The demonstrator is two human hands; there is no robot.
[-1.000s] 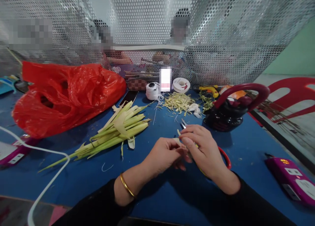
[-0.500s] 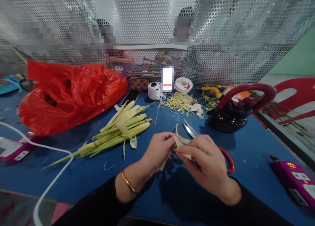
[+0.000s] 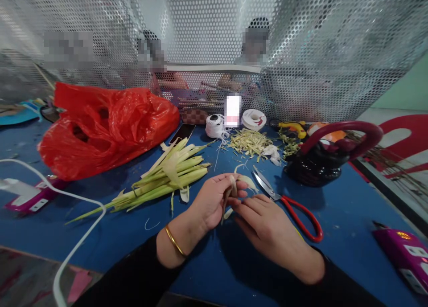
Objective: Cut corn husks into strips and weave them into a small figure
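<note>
My left hand (image 3: 210,200) is closed, its thumb and fingers pinching a pale, folded leaf strip (image 3: 233,186) that looks like corn husk. One darker end of the strip hangs below the thumb, and a lighter piece sticks out beyond the fingertips. Close against it, my right hand (image 3: 267,227) has its fingers bent together around a pale end of the strip; its fingertips are partly hidden. Red-handled scissors (image 3: 302,215) lie just beyond the right hand, blades apart. To the left, a bundle of pale green leaf stalks (image 3: 174,173) rests on the blue table (image 3: 200,271).
A red plastic bag (image 3: 110,133) stands at the back left beside a phone (image 3: 183,133). White string (image 3: 214,126), a ribbon roll (image 3: 253,120) and plant scraps (image 3: 250,142) lie behind. On the right are a dark pot (image 3: 314,164) and a purple power strip (image 3: 401,253). A white cable (image 3: 80,235) crosses the left.
My left hand has turned so its fingers show, with the strip folded over them. My right hand has moved lower, uncovering the scissors' handles. The view has shifted slightly.
</note>
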